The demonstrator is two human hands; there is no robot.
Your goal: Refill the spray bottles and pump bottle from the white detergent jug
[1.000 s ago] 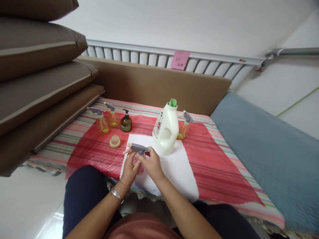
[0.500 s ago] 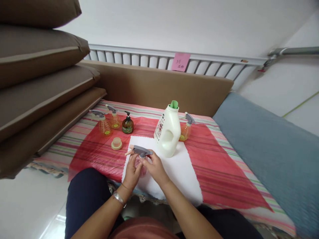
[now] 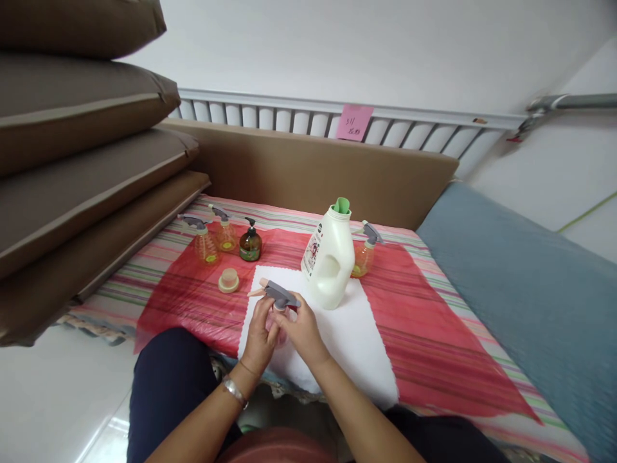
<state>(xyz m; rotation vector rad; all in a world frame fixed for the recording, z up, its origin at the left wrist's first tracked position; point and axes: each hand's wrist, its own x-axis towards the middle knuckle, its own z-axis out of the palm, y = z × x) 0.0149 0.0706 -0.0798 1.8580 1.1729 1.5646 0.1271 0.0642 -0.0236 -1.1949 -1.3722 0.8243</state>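
Observation:
A pink see-through spray bottle (image 3: 281,337) with a grey and peach trigger head (image 3: 279,293) stands upright over the near part of a white cloth (image 3: 357,347). My left hand (image 3: 260,337) is wrapped round the bottle's body from the left. My right hand (image 3: 303,328) has its thumb and fingers closed at the neck, just under the trigger head. Beyond my right hand stands a big pale green jug (image 3: 332,257), uncapped, with a green spout in its mouth. Its likely cap, a pale round piece (image 3: 228,281), lies on the red sheet to the left.
Two yellow spray bottles (image 3: 206,245) and a dark pump bottle (image 3: 250,244) stand at the back left. Another yellow spray bottle (image 3: 363,258) is behind the jug. Brown cushions (image 3: 96,148) are stacked on the left; a brown panel (image 3: 308,161) borders the back.
The view has shifted slightly, moving everything a little right in the picture. The trigger head now sits at a slightly different angle. Both hands keep their hold on the spray bottle.

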